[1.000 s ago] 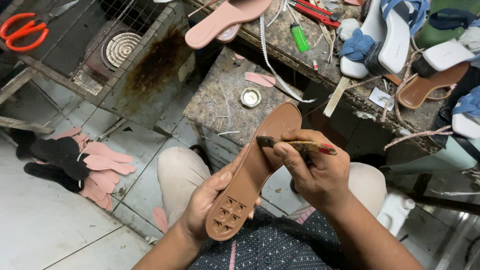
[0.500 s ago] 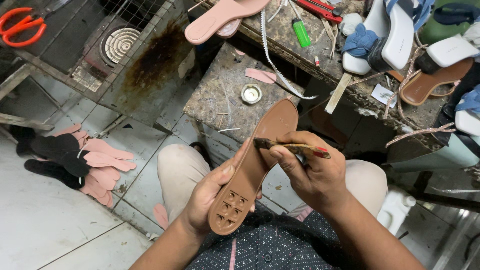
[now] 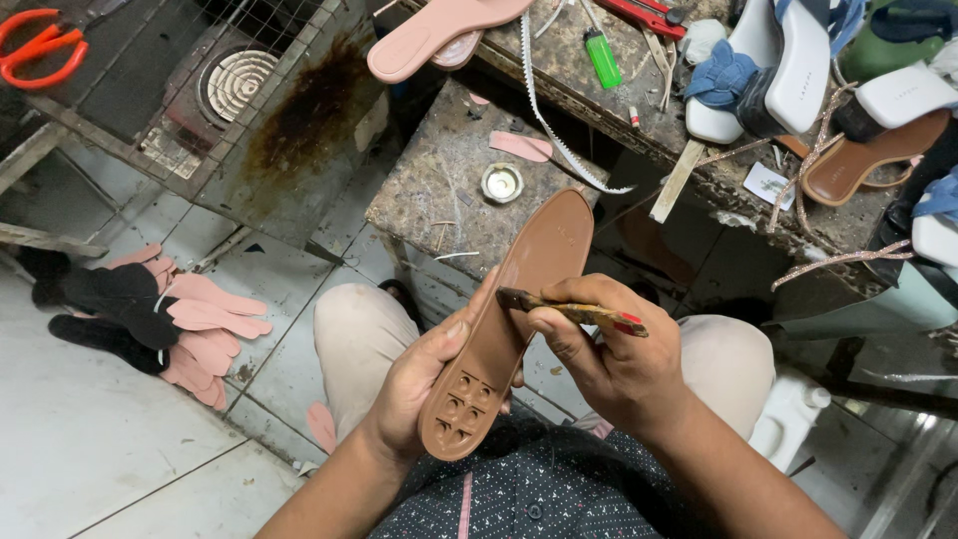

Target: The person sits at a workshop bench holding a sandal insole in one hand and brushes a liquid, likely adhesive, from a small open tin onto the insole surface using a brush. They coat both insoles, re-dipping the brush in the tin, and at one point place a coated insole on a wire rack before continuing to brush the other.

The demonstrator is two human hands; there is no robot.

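Brown shoe sole (image 3: 514,319), held lengthwise over the lap with its gridded heel end nearest the camera, cradled in the left hand (image 3: 424,384), fingers curled up around its left edge and thumb lying along that same edge. Gripped in the right hand (image 3: 614,364), fingers closed tight about the handle, a small glue-caked brush (image 3: 574,311) with a red end, its bristle tip touching the sole's middle from the right. Just beyond the sole's toe, a worn stone block (image 3: 454,185) carrying a small round tin (image 3: 501,182) and a pink insole scrap (image 3: 521,147). Farther past the toe, a cluttered workbench (image 3: 718,185) with a pink insole (image 3: 439,30), a green lighter (image 3: 602,55), a white serrated strip (image 3: 544,110) and finished sandals (image 3: 868,140). Well left of the sole, on the tiled floor (image 3: 80,439), a heap of pink and black insole cutouts (image 3: 170,319); orange-handled scissors (image 3: 40,50) far up at the left.
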